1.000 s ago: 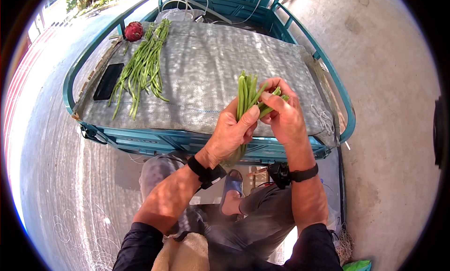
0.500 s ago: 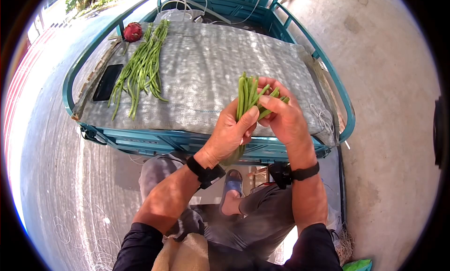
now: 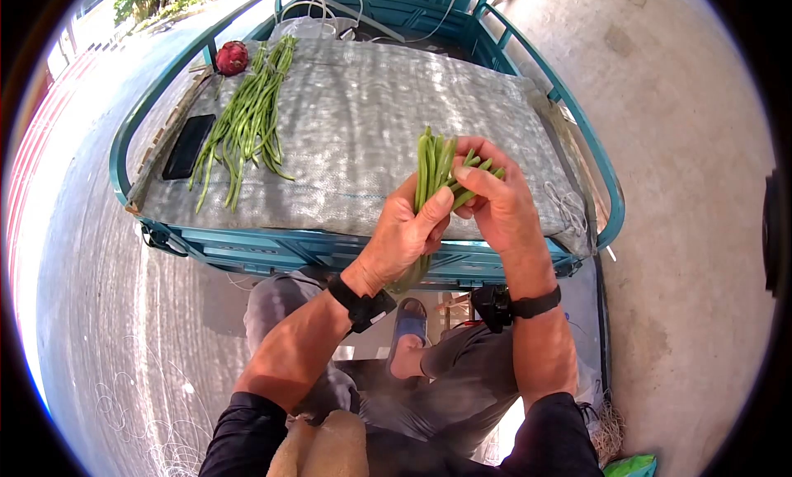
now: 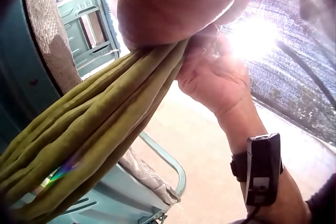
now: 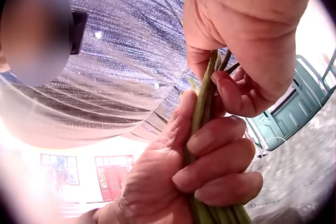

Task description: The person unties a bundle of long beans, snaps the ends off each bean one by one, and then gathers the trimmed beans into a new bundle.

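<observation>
The bundle of long beans (image 3: 435, 173) stands upright in front of you, raised above the near edge of the cart bed (image 3: 371, 114), and both of your hands are on it. Your left hand (image 3: 404, 238) has its fingers curled round the middle of the stalks, thumb pressed across the front; held that way, I judge, so the cut tips stay level and the long tails can hang free below your palm, as the left wrist view shows them drooping in a thick sheaf (image 4: 89, 129). Your right hand (image 3: 495, 205) pinches a few of the upper ends between thumb and fingers, and these splay off to the right of the main bunch, probably so single beans can be picked out or squared up without loosening the rest.

Counting: one bundle in your hands, with too many stalks packed together for an exact number. One loose heap of long beans (image 3: 247, 122) lies lengthwise on the grey woven sack (image 3: 388, 98) that covers the cart, well apart from your hands at the far left. One red dragon fruit (image 3: 232, 57) sits at the top end of that heap, and one black phone (image 3: 189, 146) lies flat just beside the heap's left edge.
</observation>
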### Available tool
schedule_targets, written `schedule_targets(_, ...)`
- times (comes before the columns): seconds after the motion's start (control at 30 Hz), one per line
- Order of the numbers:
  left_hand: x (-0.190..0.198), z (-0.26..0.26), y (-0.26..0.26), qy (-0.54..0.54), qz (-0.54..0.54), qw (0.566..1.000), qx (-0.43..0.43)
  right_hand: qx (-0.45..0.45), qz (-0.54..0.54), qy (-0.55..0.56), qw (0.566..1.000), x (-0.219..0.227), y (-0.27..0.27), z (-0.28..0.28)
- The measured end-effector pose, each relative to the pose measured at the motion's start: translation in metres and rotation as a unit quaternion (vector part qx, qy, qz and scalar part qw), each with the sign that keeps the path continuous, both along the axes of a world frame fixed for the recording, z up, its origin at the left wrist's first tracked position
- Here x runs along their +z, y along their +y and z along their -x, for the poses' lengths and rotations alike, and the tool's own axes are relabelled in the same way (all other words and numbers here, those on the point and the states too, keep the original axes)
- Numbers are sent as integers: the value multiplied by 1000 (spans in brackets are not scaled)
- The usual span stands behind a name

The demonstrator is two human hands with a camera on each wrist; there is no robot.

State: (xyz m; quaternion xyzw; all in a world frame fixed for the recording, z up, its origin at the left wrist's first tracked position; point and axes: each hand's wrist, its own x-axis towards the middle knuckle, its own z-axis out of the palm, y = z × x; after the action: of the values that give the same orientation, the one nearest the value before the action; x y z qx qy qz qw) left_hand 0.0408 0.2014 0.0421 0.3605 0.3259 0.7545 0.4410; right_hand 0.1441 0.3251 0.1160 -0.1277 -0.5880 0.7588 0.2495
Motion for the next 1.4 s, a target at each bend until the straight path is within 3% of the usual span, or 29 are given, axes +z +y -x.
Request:
schedule_targets(0.5,7,-5,3,43,36,998,21,-21,-63,-23,998,-3,3,0)
schedule_targets(0.9,5,-4,2,-20,9,1000,1,-46,-76,-11,996,1,-4,0)
schedule_targets(1.4,13,-4,-3,-7,30,999,-9,-44,-105,-26,993,7,-8,1)
